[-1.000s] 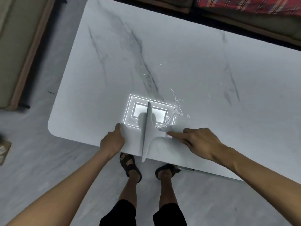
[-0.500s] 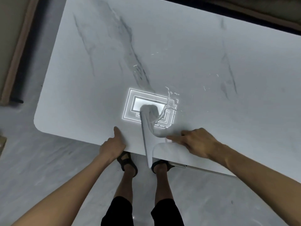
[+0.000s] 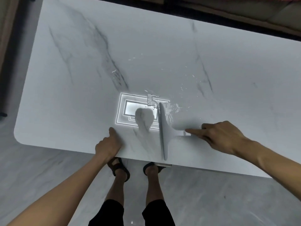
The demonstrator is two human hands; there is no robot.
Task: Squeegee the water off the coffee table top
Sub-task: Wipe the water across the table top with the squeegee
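A grey squeegee [image 3: 163, 132] stands on the white marble coffee table [image 3: 81, 79], its blade running from the near edge away from me. My right hand [image 3: 221, 137] grips its handle, forefinger stretched along it. A puddle of water [image 3: 154, 100] glints at the blade's far tip, with scattered drops [image 3: 193, 76] beyond to the right. My left hand [image 3: 109, 145] rests on the table's near edge, thumb on the top, fingers curled over the rim.
A bright ceiling-light reflection [image 3: 130, 110] shines on the table beside the blade. A sofa [image 3: 260, 12] runs along the far side and wooden furniture [image 3: 6, 46] stands at the left. My sandalled feet [image 3: 120, 168] are on the grey floor under the near edge.
The squeegee has swept to the right across the table top, and the blade now stands straighter. My right hand moved right with it. The left hand stayed on the edge.
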